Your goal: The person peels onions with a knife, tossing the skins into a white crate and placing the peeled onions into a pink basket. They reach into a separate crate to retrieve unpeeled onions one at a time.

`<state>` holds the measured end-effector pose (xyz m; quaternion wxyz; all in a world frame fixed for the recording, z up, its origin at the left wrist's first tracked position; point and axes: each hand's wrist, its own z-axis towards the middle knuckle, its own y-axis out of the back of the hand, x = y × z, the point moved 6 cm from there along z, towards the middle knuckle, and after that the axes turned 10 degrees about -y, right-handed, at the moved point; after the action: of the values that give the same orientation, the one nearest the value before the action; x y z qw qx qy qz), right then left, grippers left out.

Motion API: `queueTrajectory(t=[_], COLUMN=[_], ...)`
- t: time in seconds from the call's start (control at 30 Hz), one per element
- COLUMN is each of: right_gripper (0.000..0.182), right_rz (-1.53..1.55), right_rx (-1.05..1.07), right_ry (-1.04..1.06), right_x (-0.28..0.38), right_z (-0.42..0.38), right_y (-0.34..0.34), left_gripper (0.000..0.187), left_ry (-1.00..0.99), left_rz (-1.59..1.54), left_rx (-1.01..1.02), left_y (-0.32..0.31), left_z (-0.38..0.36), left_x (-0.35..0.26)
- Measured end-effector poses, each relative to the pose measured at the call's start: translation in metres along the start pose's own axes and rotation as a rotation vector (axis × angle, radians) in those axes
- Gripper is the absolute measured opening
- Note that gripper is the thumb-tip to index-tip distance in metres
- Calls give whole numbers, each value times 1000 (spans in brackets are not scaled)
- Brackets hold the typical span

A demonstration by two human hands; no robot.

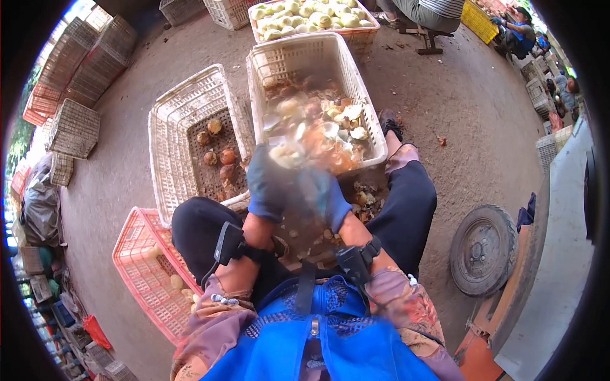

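Note:
My left hand (265, 184), in a blue-grey glove, is at the near edge of a white crate (376, 127) that holds onion skins and peelings (330, 124). Close beside it on the right is my right hand (324, 193), in a similar blue glove. Motion smears the fingers of both hands, and whatever they may hold cannot be made out. To the left, several brown unpeeled onions (227, 157) lie in a second white crate (166, 159).
A crate of peeled onions (311, 16) stands beyond. At the lower left is a pink crate (143, 273) with some onions. Stacked crates (95, 57) stand far left. A wheel (484, 249) is at right. People (521, 32) sit at the upper right.

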<state>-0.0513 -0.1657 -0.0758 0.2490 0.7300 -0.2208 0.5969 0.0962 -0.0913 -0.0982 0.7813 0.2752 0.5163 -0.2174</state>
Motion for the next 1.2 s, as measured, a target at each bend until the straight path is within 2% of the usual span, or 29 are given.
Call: queueTrajectory(t=[0.03,0.07,0.13,0.17,0.33,0.37,0.43,0.47,0.53,0.57,0.63,0.67,0.73,0.8,0.83,0.87,0.9,0.93,0.97,1.0,1.03,1.07,1.1,1.13,1.2], right_gripper=[14,14,13,13,13,13,13,13,16,19,19,19,20,20,20,20,21,21,22,22,22,21,20,20,19], right_rz=[-145,-146,-518,-517,-795,-795,-914,-912,-1177,-1107,-1044,-982,-946,-907,-875,-845,-1063,-1062,-603,-136,-134,-22,92,92,214], right_rx=[-160,-158,-131,-131,-7,-8,-78,-77,-86,-108,-141,-169,-158,-145,-85,-28,21,22,138,244,244,209,172,172,223], right_ry=[186,186,218,217,69,69,-31,-32,-99,-100,-129,-157,-167,-179,-168,-153,127,127,-95,-305,-305,-443,-580,-580,-595], right_x=[31,35,40,40,24,24,21,20,16,26,22,20,24,20,13,5,8,2,-9,-15,-11,-2,5,15,27], right_z=[-13,-18,-23,-22,-9,-7,-3,2,14,14,17,16,11,11,12,14,14,16,19,19,17,12,5,3,0], right_y=[6,7,4,6,0,-1,-5,-8,-11,-8,-8,-7,-6,-2,-1,1,-2,5,12,11,11,11,13,17,23], left_gripper=[31,31,30,30,24,24,24,24,26,26,28,28,29,30,31,31,32,33,33,34,35,35,38,40,42], left_ry=[43,44,-398,-398,184,184,16,17,-437,-440,-158,-155,-162,-137,-110,-108,-115,-120,-119,29,177,177,198,217,197], left_rz=[2,2,347,347,-434,-435,-250,-249,605,605,677,676,121,228,336,336,289,243,246,-184,-613,-612,-428,-243,-303], left_rx=[30,29,-21,-21,15,16,-78,-77,-5,-2,123,121,-23,58,143,145,161,177,177,158,135,136,151,165,195], left_y=[-1,-1,1,1,-4,-7,-6,-6,-6,-6,-8,-9,-6,-8,-10,-10,-11,-11,-10,-12,-17,-17,-17,-15,-15], left_z=[0,-2,-10,-9,-7,-5,0,0,1,2,3,1,0,2,0,-1,-2,-3,-3,-3,-5,-4,-4,-3,-2], left_x=[1,-9,-62,-62,-18,-9,0,-8,-60,-60,-36,-27,-8,-13,-12,-7,-1,4,-6,-20,-26,-25,-20,-17,-24])
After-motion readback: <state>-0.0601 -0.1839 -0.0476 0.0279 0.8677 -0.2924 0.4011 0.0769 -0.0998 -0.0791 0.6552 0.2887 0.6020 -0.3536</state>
